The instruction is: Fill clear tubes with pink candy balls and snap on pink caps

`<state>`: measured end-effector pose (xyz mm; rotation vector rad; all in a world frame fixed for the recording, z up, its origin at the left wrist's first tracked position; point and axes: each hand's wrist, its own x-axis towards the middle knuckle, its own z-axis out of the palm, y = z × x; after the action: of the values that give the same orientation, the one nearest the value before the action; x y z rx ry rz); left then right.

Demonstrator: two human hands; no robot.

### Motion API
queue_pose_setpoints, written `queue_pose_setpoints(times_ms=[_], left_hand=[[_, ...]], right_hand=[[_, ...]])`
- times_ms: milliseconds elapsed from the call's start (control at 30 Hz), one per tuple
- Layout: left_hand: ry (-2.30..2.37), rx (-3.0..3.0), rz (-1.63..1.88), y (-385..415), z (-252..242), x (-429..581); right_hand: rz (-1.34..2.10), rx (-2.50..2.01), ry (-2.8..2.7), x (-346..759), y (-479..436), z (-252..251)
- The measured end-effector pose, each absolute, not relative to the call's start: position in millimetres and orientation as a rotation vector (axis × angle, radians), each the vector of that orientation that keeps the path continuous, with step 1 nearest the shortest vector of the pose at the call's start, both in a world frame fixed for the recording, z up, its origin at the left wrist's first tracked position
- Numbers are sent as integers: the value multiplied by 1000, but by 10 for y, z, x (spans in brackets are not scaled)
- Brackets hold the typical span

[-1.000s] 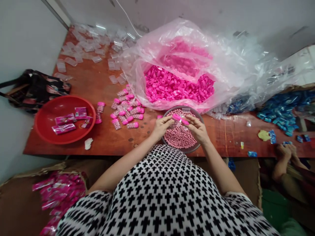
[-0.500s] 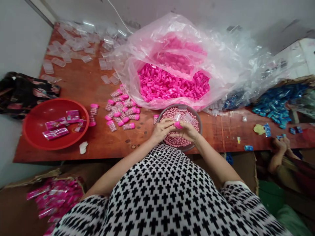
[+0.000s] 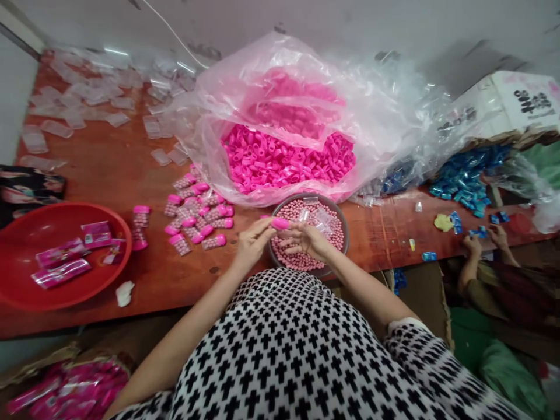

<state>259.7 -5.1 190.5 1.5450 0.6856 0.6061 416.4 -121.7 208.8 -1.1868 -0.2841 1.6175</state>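
Observation:
My left hand (image 3: 252, 242) pinches a bright pink plastic cap (image 3: 280, 223) between its fingertips at the edge of a grey bowl (image 3: 345, 233). The bowl is heaped with small pink beads (image 3: 301, 256). My right hand (image 3: 308, 240) lies over the beads, its fingers pointing toward the left hand. Two small clear plastic pieces (image 3: 324, 220) rest on the beads just beyond it. I cannot tell whether the right hand holds anything.
Clear tubes filled with pink beads and capped in pink (image 3: 196, 227) lie on the wooden table (image 3: 131, 175). Behind stands a large plastic bag of pink caps (image 3: 280, 157). A red basin (image 3: 114, 239) holds pink packets. A co-worker's hands (image 3: 475, 245) handle blue packets at right.
The pink cap has passed from between both hands into my left fingertips, and both hands have shifted left. The whole view has swung, moving the table leftward in the picture.

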Motion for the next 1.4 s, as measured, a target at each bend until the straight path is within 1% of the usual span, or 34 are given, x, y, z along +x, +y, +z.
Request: queue_pose_setpoints(times_ms=[67,100,200,300,400,533,600,700,833,900,1033,1133,1200,1333,1400], left_hand=[[841,1569,702,176,1858,2398],[930,1601,772,288,1813,2296],[1052,1775,828,496,1631,2087],[1042,1817,787,415,1505,2137],[955,1814,692,142,1527,2370],[787,1809,534,-168,1606,2667],[779,1795,486,-248,1592,2779],[798,1736,458,-317,1548,2942],[757,1601,513,-388,1630,3125],[713,1583,547,-423,1734,3165],[651,1688,563,-484,1872,3150],[591,1643,537,-514,1814,3086],[558,1539,503,-517,1722,3016],[643,1480,450,-493,1550,2821],[719,1524,443,-476,1506,2730]], right_hand=[[1484,-1402,-417,4370,-1287,2046],[1355,-1557,-503,4491,-1323,2011],[822,-2046,-814,4851,-1373,1875],[380,-2412,-1173,5077,-1273,1739],[128,-2592,-1588,5135,-1072,1623],[-14,-2636,-1935,5142,-886,1521],[-4,-2646,-1955,5175,-867,1511],[155,-2558,-1857,5236,-921,1556],[517,-2177,-1466,5150,-1104,1678],[637,-1969,-1279,4993,-1212,1745],[733,-1777,-1057,4621,-1387,1852],[826,-1722,-1007,4505,-1529,1883],[886,-1828,-1113,4520,-1656,1866],[916,-2435,-1409,4490,-1854,1696],[899,-2568,-1400,4358,-1841,1538]])
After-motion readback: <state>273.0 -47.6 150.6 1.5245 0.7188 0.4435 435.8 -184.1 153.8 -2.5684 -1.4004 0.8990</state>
